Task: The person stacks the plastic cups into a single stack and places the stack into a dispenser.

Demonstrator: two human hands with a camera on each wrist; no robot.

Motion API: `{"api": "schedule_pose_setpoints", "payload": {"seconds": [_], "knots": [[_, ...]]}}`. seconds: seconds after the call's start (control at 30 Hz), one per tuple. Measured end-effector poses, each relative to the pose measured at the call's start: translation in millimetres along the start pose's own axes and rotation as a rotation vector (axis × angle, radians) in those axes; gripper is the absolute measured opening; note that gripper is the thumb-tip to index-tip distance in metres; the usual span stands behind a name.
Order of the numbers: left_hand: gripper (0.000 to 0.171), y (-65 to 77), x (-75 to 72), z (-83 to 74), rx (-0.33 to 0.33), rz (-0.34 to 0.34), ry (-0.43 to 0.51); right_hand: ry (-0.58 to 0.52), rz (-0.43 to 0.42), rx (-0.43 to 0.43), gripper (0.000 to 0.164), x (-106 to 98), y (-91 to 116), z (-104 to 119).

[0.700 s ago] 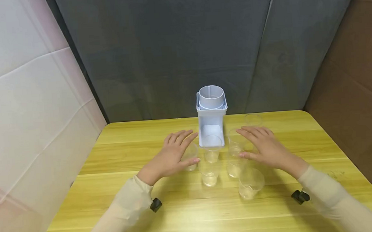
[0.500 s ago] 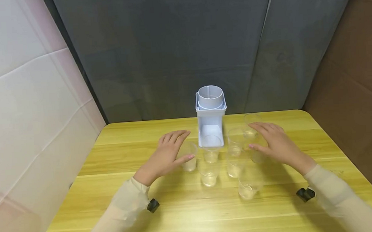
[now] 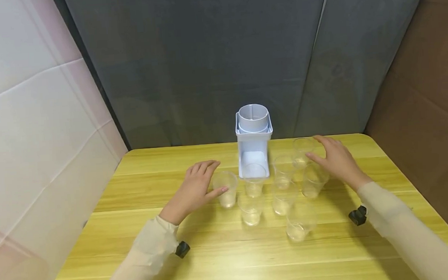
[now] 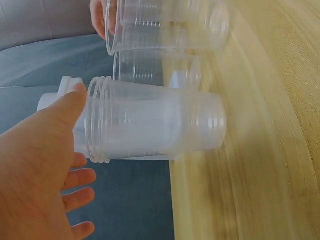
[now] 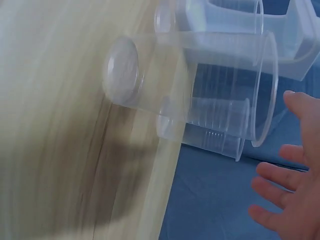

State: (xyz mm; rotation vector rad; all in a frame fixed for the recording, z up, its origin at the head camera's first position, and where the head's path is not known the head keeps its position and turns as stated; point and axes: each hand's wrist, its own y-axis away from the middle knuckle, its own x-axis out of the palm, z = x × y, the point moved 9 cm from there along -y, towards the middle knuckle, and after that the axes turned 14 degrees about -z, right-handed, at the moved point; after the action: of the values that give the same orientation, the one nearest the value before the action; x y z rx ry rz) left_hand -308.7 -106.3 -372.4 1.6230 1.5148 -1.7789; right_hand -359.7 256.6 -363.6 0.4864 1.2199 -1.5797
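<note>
Several clear plastic cups stand upright on the wooden table. My left hand [image 3: 194, 188], fingers spread, is beside the leftmost cup [image 3: 225, 190]. In the left wrist view that cup shows several rims close together, like a nested stack [image 4: 150, 120], with my thumb near the rims; contact is unclear. My right hand [image 3: 337, 158] hovers beside the right-hand cup [image 3: 313, 181] and the far cup [image 3: 303, 152], thumb and fingers apart. In the right wrist view, a gap shows between my fingers and the nearest cup [image 5: 200, 85]. Neither hand holds anything.
A pale blue-grey plastic holder [image 3: 253, 144] with a round cup-like top stands behind the cups near the table's far edge. Another cup [image 3: 300, 222] stands nearest the front. A dark cloth [image 3: 204, 64] hangs behind the table [image 3: 146, 247].
My right hand has moved right and farther back, uncovering the right-hand cup. The left hand has shifted slightly left, showing more of the leftmost cup. The cups appear to have stayed put.
</note>
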Motion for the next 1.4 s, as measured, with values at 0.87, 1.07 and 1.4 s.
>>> {"api": "schedule_pose_setpoints", "payload": {"seconds": [0.87, 1.07, 1.4], "knots": [[0.075, 2.8, 10.1, -4.3, 0.022, 0.018, 0.012, 0.025, 0.043, 0.048, 0.078, 28, -15, -10], [0.073, 3.1, 8.6, -4.0, 0.016, 0.016, 0.021, 0.020, 0.049, 0.052, 0.079, 31, -16, -10], [0.074, 2.8, 8.5, -3.4, 0.014, 0.016, 0.019, 0.022, 0.033, 0.045, 0.075, 31, -17, -11]]}}
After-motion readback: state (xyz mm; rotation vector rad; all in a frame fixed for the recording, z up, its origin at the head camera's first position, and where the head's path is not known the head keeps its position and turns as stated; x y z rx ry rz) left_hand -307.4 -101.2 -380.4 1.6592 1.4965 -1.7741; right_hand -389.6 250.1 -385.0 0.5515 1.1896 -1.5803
